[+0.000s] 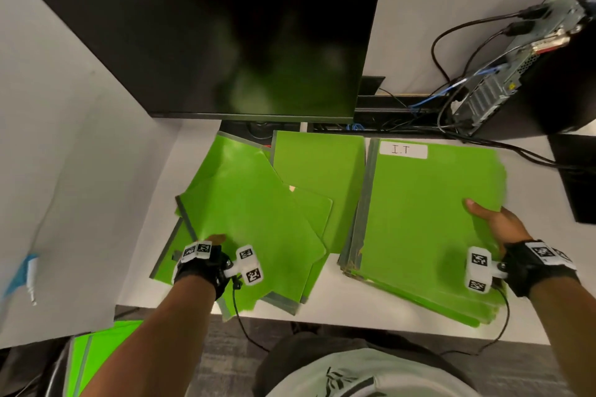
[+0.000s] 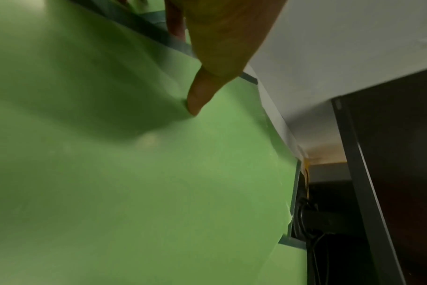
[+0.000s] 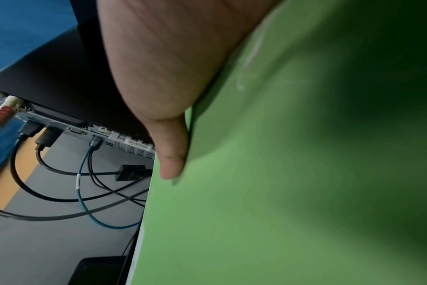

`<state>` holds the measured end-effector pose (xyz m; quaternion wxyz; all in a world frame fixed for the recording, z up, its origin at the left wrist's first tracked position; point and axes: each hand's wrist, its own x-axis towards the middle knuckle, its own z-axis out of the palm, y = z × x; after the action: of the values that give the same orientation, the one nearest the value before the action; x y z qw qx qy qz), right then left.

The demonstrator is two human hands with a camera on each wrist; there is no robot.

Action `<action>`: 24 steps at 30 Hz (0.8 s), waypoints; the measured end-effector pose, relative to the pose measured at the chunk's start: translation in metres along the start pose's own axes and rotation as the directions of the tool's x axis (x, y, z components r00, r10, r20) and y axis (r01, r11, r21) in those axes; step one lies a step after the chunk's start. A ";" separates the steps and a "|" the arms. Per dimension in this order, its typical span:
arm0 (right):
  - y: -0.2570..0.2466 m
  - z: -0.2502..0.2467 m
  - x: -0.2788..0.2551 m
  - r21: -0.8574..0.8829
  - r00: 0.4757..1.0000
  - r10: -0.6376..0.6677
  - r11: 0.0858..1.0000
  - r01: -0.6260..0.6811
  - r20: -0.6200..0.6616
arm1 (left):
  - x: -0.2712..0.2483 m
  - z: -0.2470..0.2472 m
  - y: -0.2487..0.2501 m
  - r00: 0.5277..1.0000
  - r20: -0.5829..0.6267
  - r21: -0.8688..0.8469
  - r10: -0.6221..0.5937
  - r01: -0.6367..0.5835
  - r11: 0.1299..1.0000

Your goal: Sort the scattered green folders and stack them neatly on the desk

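Observation:
Several green folders (image 1: 258, 219) lie fanned and askew on the left half of the white desk (image 1: 338, 309). My left hand (image 1: 214, 242) pinches the near left edge of the top one: the thumb (image 2: 197, 96) presses on its cover (image 2: 134, 183), and the fingers go under the edge. On the right lies a squarer stack of green folders (image 1: 419, 219) with a white "I.T" label (image 1: 403, 150) on top. My right hand (image 1: 493, 219) grips this stack's right edge, its thumb (image 3: 171, 154) lying on the top cover (image 3: 256, 192); the fingers are hidden below.
A dark monitor (image 1: 225, 48) stands close behind the folders. A computer tower (image 1: 532, 68) with trailing cables (image 1: 451, 100) sits at the back right, and a black object (image 1: 577, 177) at the right edge. More green folders (image 1: 96, 351) lie below the desk at lower left.

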<state>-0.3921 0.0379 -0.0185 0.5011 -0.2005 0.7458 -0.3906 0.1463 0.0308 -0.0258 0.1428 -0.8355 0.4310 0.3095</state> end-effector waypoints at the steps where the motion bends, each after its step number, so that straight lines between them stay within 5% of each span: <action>1: 0.000 0.000 0.005 -0.010 1.000 -0.002 1.000 0.002 -0.002 | -0.006 0.000 0.004 0.999 0.003 0.008 0.036 -0.036 0.999; 4: -0.004 0.004 0.012 -0.036 1.000 -0.002 0.999 0.002 0.009 | -0.003 0.001 0.008 0.997 0.002 0.019 0.082 -0.082 0.996; 9: 0.006 0.004 0.028 -0.068 0.998 0.042 0.997 -0.045 -0.044 | 0.009 0.002 0.013 0.996 0.084 -0.329 -0.019 0.046 0.943; 11: 0.021 -0.003 0.045 -0.094 0.996 0.060 0.993 -0.066 -0.066 | 0.015 0.003 0.016 0.986 0.163 -0.540 -0.032 0.117 0.834; 14: 0.013 0.004 0.033 -0.106 0.997 0.058 0.992 -0.063 -0.050 | 0.011 -0.001 0.027 0.975 0.097 -0.751 -0.200 0.204 0.628; 19: 0.016 0.006 0.032 -0.096 0.996 0.071 0.993 -0.075 -0.044 | -0.009 -0.010 0.047 0.943 -0.291 -0.868 -0.158 -0.192 0.458; 21: 0.017 0.006 0.034 -0.080 0.996 0.077 0.994 -0.080 -0.039 | -0.007 -0.021 0.044 0.919 -0.379 -0.878 -0.112 -0.318 0.358; 24: 0.020 0.004 0.037 -0.088 0.997 0.077 0.993 -0.079 -0.022 | -0.001 -0.041 0.030 0.897 -0.442 -0.840 0.000 -0.414 0.351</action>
<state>-0.4020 0.0230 -0.0567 0.4995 -0.1896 0.7743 -0.3392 0.1379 -0.0063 0.0071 -0.4697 -0.7499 0.3080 0.3496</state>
